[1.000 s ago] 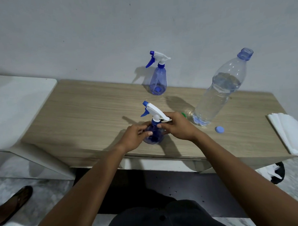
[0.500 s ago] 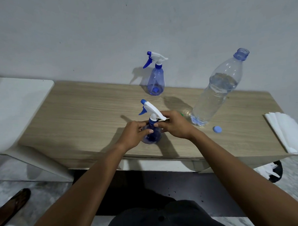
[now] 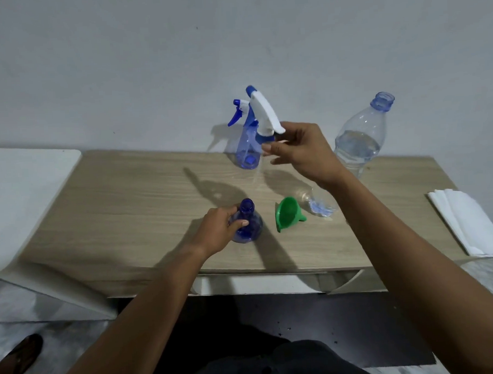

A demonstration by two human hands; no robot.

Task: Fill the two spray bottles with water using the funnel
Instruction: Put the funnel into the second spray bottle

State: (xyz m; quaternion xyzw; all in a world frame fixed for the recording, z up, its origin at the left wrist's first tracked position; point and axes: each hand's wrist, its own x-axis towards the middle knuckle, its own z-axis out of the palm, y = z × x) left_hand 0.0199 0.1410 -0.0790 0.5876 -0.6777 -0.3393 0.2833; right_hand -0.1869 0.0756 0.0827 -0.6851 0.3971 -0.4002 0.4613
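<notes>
A blue spray bottle [image 3: 248, 226] stands uncapped near the front of the wooden table [image 3: 127, 209], its neck open. My left hand [image 3: 219, 230] grips its body. My right hand [image 3: 300, 150] holds the white and blue spray head [image 3: 263, 112] lifted above the table, its clear dip tube hanging down. A second spray bottle [image 3: 246, 147] with its head on stands at the back by the wall. A green funnel [image 3: 287, 213] lies on its side just right of the open bottle. A large clear water bottle [image 3: 362, 142], uncapped and partly full, stands at the right behind my right arm.
A stack of white paper napkins [image 3: 467, 222] lies at the table's right end. A white surface [image 3: 22, 196] adjoins the table on the left. A sandalled foot [image 3: 18, 358] shows on the floor at bottom left.
My right hand has pulled the spray head off the near bottle and raised it up and back. The green funnel, hidden before, now shows beside the bottle. My left hand stays on the bottle.
</notes>
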